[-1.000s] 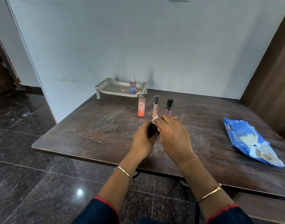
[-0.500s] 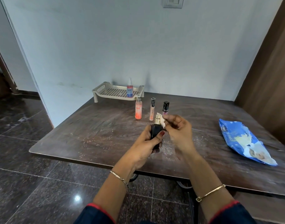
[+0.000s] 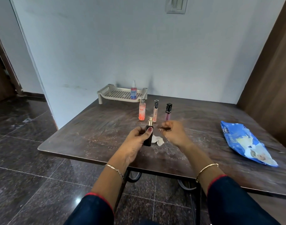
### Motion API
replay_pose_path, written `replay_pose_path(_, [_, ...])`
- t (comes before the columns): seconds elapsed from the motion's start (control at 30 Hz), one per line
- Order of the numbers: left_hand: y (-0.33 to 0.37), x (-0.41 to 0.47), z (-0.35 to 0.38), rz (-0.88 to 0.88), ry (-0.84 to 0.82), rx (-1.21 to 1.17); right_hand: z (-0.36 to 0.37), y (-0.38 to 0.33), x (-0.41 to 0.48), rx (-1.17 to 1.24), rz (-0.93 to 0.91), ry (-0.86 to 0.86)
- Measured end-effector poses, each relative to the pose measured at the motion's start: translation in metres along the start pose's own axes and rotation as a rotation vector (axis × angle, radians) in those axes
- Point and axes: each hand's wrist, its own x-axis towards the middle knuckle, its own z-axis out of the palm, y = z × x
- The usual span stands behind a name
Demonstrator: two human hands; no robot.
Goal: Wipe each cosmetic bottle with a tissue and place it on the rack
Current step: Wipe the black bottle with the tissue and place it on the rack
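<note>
My left hand [image 3: 135, 140] grips a black bottle with a gold cap [image 3: 148, 135], held upright above the table. A crumpled white tissue [image 3: 158, 140] lies on the table just right of that bottle. My right hand [image 3: 173, 132] hovers over the tissue with loosely curled fingers and holds nothing; it is motion-blurred. Behind my hands stand an orange spray bottle [image 3: 142, 112], a slim peach tube [image 3: 155, 110] and a purple lip gloss [image 3: 168, 112]. The beige rack [image 3: 106, 92] sits at the table's far end with a blue-labelled bottle [image 3: 133, 92] standing on it.
A blue tissue pack [image 3: 246, 143] lies on the right side of the dark wooden table [image 3: 90, 137]. A wall runs behind the rack, and a brown panel borders the table on the right. Dark tiled floor lies to the left.
My right hand has let go of the tissue, which now lies on the table. My left hand has raised the black bottle upright, and the view has tilted upward.
</note>
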Motion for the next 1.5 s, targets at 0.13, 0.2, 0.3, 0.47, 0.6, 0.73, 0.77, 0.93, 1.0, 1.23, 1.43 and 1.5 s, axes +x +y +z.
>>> replay_pose_path(0.13, [0.012, 0.007, -0.013, 0.071, 0.028, 0.110, 0.005, -0.029, 0.006, -0.001, -0.173, 0.055])
replay_pose_path(0.2, [0.024, 0.013, -0.019, 0.103, 0.053, 0.137, 0.008, -0.046, 0.015, 0.002, -0.258, 0.051])
replay_pose_path(0.3, [0.050, 0.030, -0.030, 0.160, 0.044, 0.265, 0.010, -0.071, 0.036, -0.052, -0.350, 0.014])
replay_pose_path(0.47, [0.104, 0.076, -0.058, 0.254, 0.025, 0.418, 0.008, -0.110, 0.093, -0.231, -0.520, 0.007])
replay_pose_path(0.6, [0.140, 0.128, -0.082, 0.281, 0.034, 0.622, 0.005, -0.139, 0.149, -0.452, -0.595, -0.016])
replay_pose_path(0.73, [0.162, 0.184, -0.098, 0.272, 0.072, 0.726, 0.017, -0.153, 0.201, -0.651, -0.613, -0.008])
replay_pose_path(0.77, [0.164, 0.194, -0.101, 0.261, 0.079, 0.736, 0.021, -0.153, 0.210, -0.707, -0.619, 0.001])
replay_pose_path(0.93, [0.157, 0.255, -0.123, 0.185, 0.093, 0.851, 0.042, -0.138, 0.263, -0.922, -0.704, -0.016])
replay_pose_path(1.0, [0.149, 0.277, -0.130, 0.153, 0.086, 0.899, 0.049, -0.130, 0.283, -0.971, -0.707, -0.054])
replay_pose_path(1.23, [0.120, 0.317, -0.150, 0.091, 0.040, 1.039, 0.056, -0.106, 0.319, -1.000, -0.656, -0.096])
replay_pose_path(1.43, [0.114, 0.321, -0.150, 0.082, 0.049, 1.058, 0.053, -0.098, 0.325, -0.992, -0.603, -0.117])
replay_pose_path(1.5, [0.115, 0.319, -0.149, 0.080, 0.059, 1.063, 0.052, -0.098, 0.323, -0.994, -0.594, -0.114])
